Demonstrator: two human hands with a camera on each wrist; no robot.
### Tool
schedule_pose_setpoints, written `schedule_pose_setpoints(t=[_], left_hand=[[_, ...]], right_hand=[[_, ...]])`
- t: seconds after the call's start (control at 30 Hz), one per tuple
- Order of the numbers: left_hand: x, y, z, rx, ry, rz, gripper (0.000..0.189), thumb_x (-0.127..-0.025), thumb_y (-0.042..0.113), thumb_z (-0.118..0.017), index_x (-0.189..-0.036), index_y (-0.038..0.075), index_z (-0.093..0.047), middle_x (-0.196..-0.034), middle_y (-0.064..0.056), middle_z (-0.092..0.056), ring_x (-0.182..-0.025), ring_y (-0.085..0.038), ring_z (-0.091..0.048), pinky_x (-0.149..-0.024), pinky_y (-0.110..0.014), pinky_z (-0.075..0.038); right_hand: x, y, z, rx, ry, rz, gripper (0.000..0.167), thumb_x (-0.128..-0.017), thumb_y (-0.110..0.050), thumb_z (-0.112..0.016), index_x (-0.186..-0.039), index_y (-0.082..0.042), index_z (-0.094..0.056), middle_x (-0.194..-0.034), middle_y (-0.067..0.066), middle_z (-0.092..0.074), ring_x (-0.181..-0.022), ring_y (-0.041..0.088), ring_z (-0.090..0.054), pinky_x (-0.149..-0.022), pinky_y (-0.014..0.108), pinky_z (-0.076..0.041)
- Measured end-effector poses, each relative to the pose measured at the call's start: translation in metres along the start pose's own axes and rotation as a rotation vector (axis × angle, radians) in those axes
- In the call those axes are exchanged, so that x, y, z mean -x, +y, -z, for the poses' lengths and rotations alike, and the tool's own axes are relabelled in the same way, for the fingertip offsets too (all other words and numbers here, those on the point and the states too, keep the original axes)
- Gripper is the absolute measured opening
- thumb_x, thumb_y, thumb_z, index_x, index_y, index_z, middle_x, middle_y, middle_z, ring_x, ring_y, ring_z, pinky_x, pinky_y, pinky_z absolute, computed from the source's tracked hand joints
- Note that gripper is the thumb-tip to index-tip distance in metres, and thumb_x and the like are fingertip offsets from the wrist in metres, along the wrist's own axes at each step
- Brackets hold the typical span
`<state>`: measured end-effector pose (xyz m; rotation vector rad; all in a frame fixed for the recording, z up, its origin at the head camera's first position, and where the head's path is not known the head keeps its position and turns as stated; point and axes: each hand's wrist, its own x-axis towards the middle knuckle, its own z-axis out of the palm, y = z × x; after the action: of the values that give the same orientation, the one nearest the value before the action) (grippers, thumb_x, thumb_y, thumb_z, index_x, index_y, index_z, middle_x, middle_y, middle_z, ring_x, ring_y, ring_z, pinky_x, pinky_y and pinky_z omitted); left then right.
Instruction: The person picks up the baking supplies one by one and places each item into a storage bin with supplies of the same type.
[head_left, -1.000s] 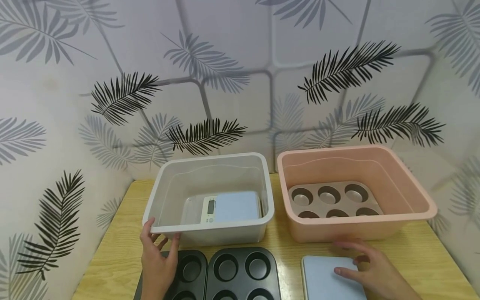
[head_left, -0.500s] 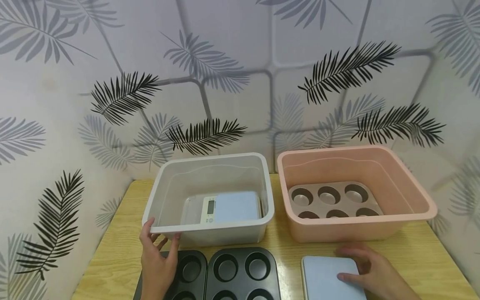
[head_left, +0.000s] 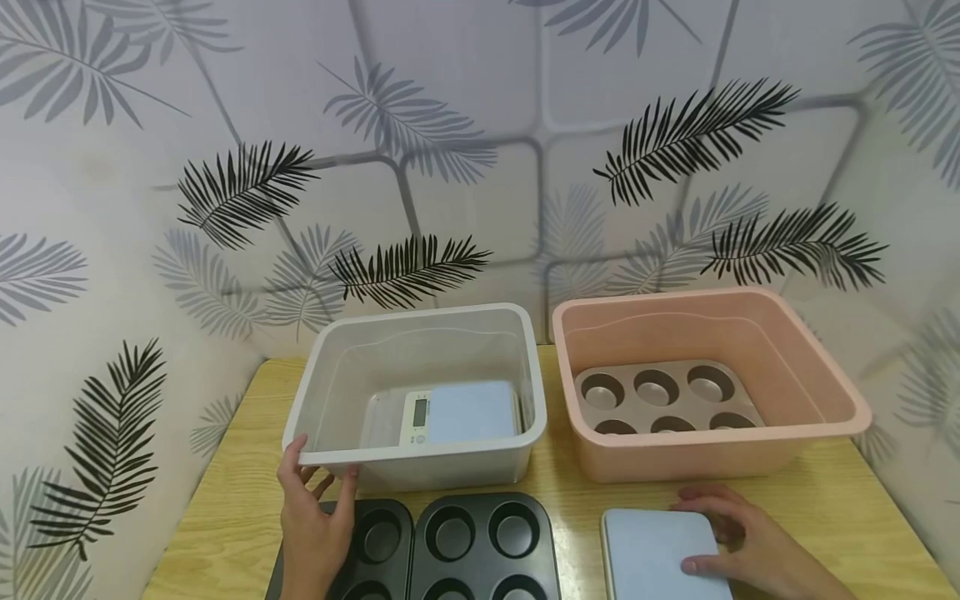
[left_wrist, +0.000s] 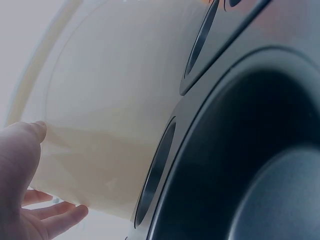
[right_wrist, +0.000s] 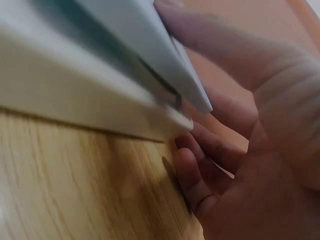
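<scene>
My left hand [head_left: 317, 521] holds the front left corner of the light grey plastic bin [head_left: 450, 473], its thumb against the outer wall in the left wrist view. Inside that bin lies a kitchen scale [head_left: 471, 414] with a small display and a light blue platform. On the table, my right hand [head_left: 750, 537] grips the far right corner of a second kitchen scale [head_left: 660, 554]. Its thumb [right_wrist: 215, 42] lies on the platform, with the other fingers curled by the scale's edge. The pale base [right_wrist: 75, 95] sits on the wooden table.
A pink bin [head_left: 697, 458] stands at the right, holding a brown muffin tin [head_left: 693, 400]. Two dark muffin tins, one on the left [head_left: 405, 550] and one on the right [head_left: 483, 562], lie side by side before the grey bin. A leaf-patterned wall [head_left: 480, 200] rises behind the wooden table [head_left: 225, 500].
My right hand has drawn its fingers in around the scale's far right corner, and its thumb has slid slightly right on the platform. The left hand keeps its place on the grey bin.
</scene>
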<state>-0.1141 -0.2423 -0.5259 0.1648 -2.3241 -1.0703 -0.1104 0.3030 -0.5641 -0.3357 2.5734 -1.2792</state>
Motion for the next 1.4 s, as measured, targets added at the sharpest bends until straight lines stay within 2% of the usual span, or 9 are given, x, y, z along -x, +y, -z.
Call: schedule_pose_setpoints(t=[0.3,0.5,0.63,0.77,0.93,1.03,1.2,1.27,1.4], left_hand=[[0.000,0.001,0.001,0.005,-0.005,-0.001,0.085,-0.102,0.007,-0.076,-0.168,0.011,-0.023,-0.152,-0.030,-0.052,-0.130,-0.053,-0.065,-0.093,-0.069,-0.062],[-0.001,0.000,0.000,0.008,-0.003,-0.011,0.084,-0.102,0.007,-0.076,-0.168,0.011,-0.024,-0.152,-0.030,-0.052,-0.130,-0.052,-0.065,-0.093,-0.069,-0.063],[-0.001,-0.001,-0.001,0.006,-0.001,-0.014,0.084,-0.102,0.007,-0.076,-0.168,0.011,-0.024,-0.151,-0.030,-0.053,-0.129,-0.051,-0.066,-0.092,-0.068,-0.063],[-0.001,-0.001,-0.001,0.010,0.002,-0.022,0.084,-0.102,0.006,-0.077,-0.168,0.010,-0.025,-0.150,-0.030,-0.053,-0.129,-0.051,-0.066,-0.091,-0.068,-0.063],[-0.002,-0.001,0.000,0.018,0.014,-0.035,0.083,-0.101,0.006,-0.077,-0.167,0.010,-0.026,-0.149,-0.030,-0.055,-0.128,-0.049,-0.067,-0.090,-0.067,-0.064],[-0.002,0.000,0.000,0.016,0.013,-0.033,0.083,-0.102,0.006,-0.077,-0.167,0.010,-0.026,-0.148,-0.030,-0.055,-0.128,-0.049,-0.067,-0.090,-0.067,-0.064],[-0.001,0.000,0.000,0.012,0.008,-0.025,0.083,-0.102,0.006,-0.077,-0.167,0.010,-0.026,-0.149,-0.030,-0.054,-0.128,-0.051,-0.066,-0.090,-0.067,-0.063],[0.000,0.000,0.000,0.010,0.011,-0.028,0.083,-0.102,0.006,-0.077,-0.167,0.010,-0.026,-0.149,-0.030,-0.054,-0.128,-0.051,-0.067,-0.090,-0.067,-0.063],[0.000,-0.001,0.000,0.009,0.013,-0.032,0.083,-0.101,0.005,-0.077,-0.167,0.010,-0.026,-0.148,-0.030,-0.055,-0.127,-0.050,-0.067,-0.090,-0.067,-0.064]], right_hand=[[0.003,0.001,-0.007,-0.119,0.049,0.036,0.050,-0.080,-0.023,-0.098,-0.123,-0.021,-0.073,-0.152,0.005,-0.057,-0.130,-0.027,-0.039,-0.104,-0.003,-0.030],[0.004,-0.006,0.002,-0.199,-0.075,-0.063,0.050,-0.090,-0.022,-0.091,-0.131,-0.012,-0.064,-0.161,0.022,-0.050,-0.122,-0.022,-0.046,-0.098,0.008,-0.046],[0.002,-0.011,0.012,-0.300,-0.193,-0.116,0.048,-0.099,-0.016,-0.082,-0.136,-0.001,-0.055,-0.151,0.023,-0.053,-0.116,-0.006,-0.056,-0.092,0.016,-0.053],[0.001,-0.013,0.018,-0.269,-0.250,-0.179,0.050,-0.102,-0.022,-0.079,-0.139,-0.003,-0.052,-0.142,0.016,-0.060,-0.114,0.014,-0.060,-0.089,0.028,-0.054],[0.005,-0.015,0.020,-0.324,-0.347,-0.172,0.059,-0.111,-0.024,-0.066,-0.163,-0.011,-0.042,-0.158,0.023,-0.049,-0.124,0.024,-0.059,-0.092,0.039,-0.059],[0.008,-0.015,0.020,-0.356,-0.410,-0.147,0.058,-0.115,-0.023,-0.058,-0.169,-0.019,-0.039,-0.166,0.014,-0.047,-0.133,0.015,-0.055,-0.098,0.043,-0.059],[0.012,-0.011,0.025,-0.421,-0.495,-0.100,0.049,-0.117,-0.020,-0.051,-0.167,-0.020,-0.047,-0.162,-0.023,-0.055,-0.135,-0.018,-0.049,-0.100,0.016,-0.051],[0.012,-0.010,0.026,-0.504,-0.543,-0.089,0.049,-0.118,-0.018,-0.048,-0.167,-0.016,-0.046,-0.162,-0.024,-0.055,-0.137,-0.019,-0.048,-0.100,0.011,-0.048],[0.015,-0.007,0.028,-0.642,-0.617,-0.086,0.049,-0.118,-0.013,-0.044,-0.166,-0.008,-0.045,-0.167,-0.013,-0.054,-0.142,-0.015,-0.049,-0.106,0.013,-0.048]])
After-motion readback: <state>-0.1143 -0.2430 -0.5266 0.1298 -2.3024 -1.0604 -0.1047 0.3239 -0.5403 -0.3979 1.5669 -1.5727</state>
